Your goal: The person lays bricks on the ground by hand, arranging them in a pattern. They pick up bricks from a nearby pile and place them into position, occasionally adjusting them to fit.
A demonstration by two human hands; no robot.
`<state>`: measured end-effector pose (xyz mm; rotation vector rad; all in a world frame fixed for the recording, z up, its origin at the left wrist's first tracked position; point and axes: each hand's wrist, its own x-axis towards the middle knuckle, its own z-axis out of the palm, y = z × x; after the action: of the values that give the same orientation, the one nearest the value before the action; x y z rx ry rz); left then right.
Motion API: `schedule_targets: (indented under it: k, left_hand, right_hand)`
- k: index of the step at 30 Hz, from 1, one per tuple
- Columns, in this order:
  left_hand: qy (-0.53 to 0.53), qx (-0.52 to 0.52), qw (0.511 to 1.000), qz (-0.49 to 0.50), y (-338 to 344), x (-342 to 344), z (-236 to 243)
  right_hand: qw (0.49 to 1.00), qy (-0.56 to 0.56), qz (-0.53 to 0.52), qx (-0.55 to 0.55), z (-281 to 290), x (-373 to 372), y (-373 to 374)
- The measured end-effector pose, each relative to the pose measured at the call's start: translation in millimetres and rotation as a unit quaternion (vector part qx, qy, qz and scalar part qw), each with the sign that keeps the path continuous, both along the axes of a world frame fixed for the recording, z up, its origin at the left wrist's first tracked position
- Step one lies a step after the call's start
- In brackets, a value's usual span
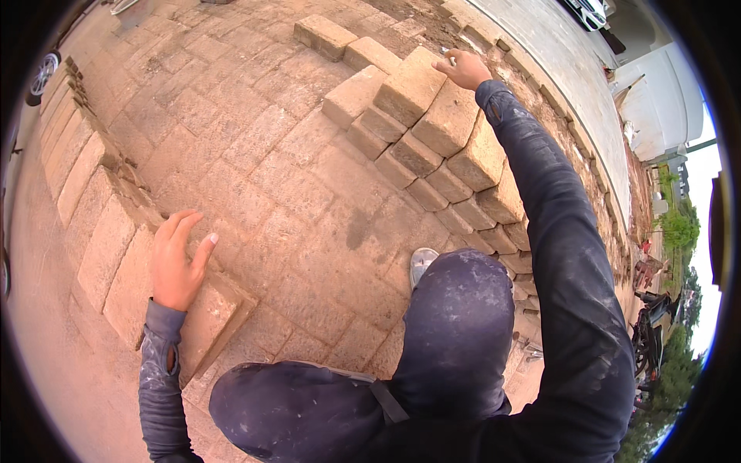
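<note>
At the left, my left hand [178, 261] hovers over or rests on the near end of a row of tan paving bricks [133, 272]. Its thumb and fingers are apart, and nothing shows between them. Further off to the right, my right hand [466, 71] reaches out to the top of a stepped stack of paving bricks [444, 174]. Its fingertips are beside the upper brick [413, 83], with thumb and fingers slightly apart; whether they touch it I cannot tell. No brick is lifted in either hand.
Laid pavers [262, 208] form the ground between the row and the stack. My shoe [422, 265] stands next to the stack. A concrete strip [571, 92] runs beyond it, with a large white tank [664, 100] and a motorcycle [656, 332] at the right.
</note>
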<state>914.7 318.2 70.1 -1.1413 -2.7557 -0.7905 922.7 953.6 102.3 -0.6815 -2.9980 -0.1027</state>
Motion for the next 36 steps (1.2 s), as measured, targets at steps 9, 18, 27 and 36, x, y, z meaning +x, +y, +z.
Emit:
schedule_targets:
  k: [9, 18, 27, 36]
  left_hand:
    - [-0.418, -0.022, 0.907, -0.031, 250, -31, -16]
    - [-0.575, 0.239, 0.713, 0.323, 465, -7, -63]
    - [-0.629, 0.539, 0.526, 0.195, 426, -1, -92]
    - [-0.678, 0.439, 0.547, 0.22, 174, 157, -27]
  right_hand:
    - [0.971, 0.02, 0.005, -0.239, -38, -48, 89]
    - [0.825, -0.107, 0.026, -0.554, -41, -68, 62]
    - [0.887, -0.068, 0.107, -0.444, 23, -58, -17]
    - [0.77, -0.227, 0.147, -0.578, 15, 82, -193]
